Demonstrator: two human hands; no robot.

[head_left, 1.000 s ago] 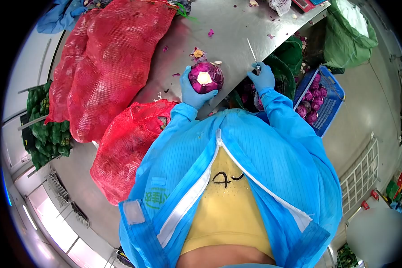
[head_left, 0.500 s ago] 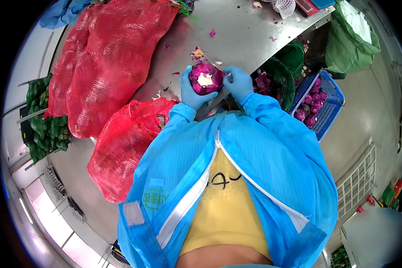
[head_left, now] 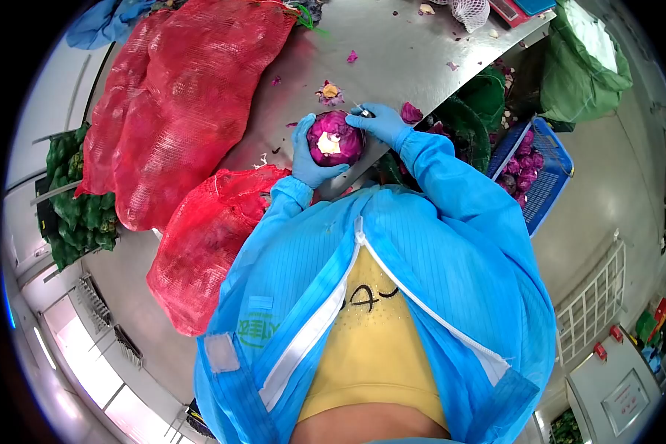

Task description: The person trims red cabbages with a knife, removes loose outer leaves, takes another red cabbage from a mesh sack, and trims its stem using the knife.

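My left hand [head_left: 308, 157], in a blue glove, is wrapped around the near left side of a red cabbage [head_left: 342, 139] just above the steel table [head_left: 392, 44]. A pale cut patch shows on the cabbage's upper face. My right hand [head_left: 381, 124], gloved too, is closed at the cabbage's upper right side. A small tool with dark and shiny metal parts [head_left: 366, 113] sticks out of its fingers; most of it is hidden. A loose purple leaf [head_left: 411, 112] lies right beside this hand. Beyond the cabbage is a scrap of trimmed stem and leaf [head_left: 329, 92].
Large red mesh sacks [head_left: 192, 89] fill the table's left side, and a smaller red sack [head_left: 203, 237] sits nearer me. To the right are a dark green bin [head_left: 470, 122], a blue crate [head_left: 551, 177] with red cabbages, and a green bag [head_left: 581, 74].
The cabbage has shifted slightly left and turned in my left hand. My right hand has moved up and left against it. A purple leaf now shows beside my right hand.
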